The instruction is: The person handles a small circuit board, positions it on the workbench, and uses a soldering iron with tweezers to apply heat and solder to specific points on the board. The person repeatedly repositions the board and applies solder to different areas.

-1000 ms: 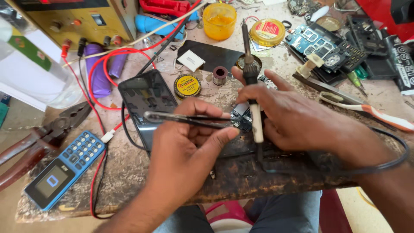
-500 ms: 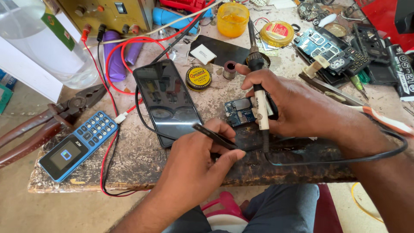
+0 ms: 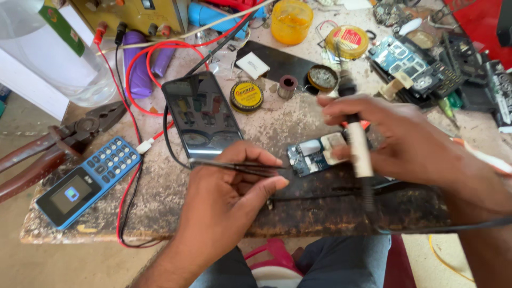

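Circuit board (image 3: 314, 154): small blue board, flat on the worn bench top (image 3: 298, 122), between the two hands, just ahead of the left fingertips and touching or under the right hand's fingers.
Far left: rusty pliers (image 3: 53, 146) at the bench edge; blue keypad phone (image 3: 88, 178) beside them, screen lit.
Left-centre: black smartphone (image 3: 202, 114) face up, dark screen, red wires (image 3: 133, 96) looping around it.
Left hand (image 3: 229, 197): closed in a pinch on thin metal tweezers (image 3: 234, 167); tweezers lie nearly level, tips pointing right toward the board, stopping just short of its left edge.
Centre back: round flux tin (image 3: 246, 96), small solder spool (image 3: 288, 86), another round tin with grey contents (image 3: 323, 78).
Right hand (image 3: 405, 144): closed around soldering iron (image 3: 358, 149), white handle, held steeply, tip end up and away from the person; motion blur, so exact tip contact can't be told.
Iron cable (image 3: 426, 229): black, runs off the handle toward the right edge.
Right back: yellow cup (image 3: 291, 21), yellow tin with red label (image 3: 346, 41), scattered phone boards (image 3: 405, 58).
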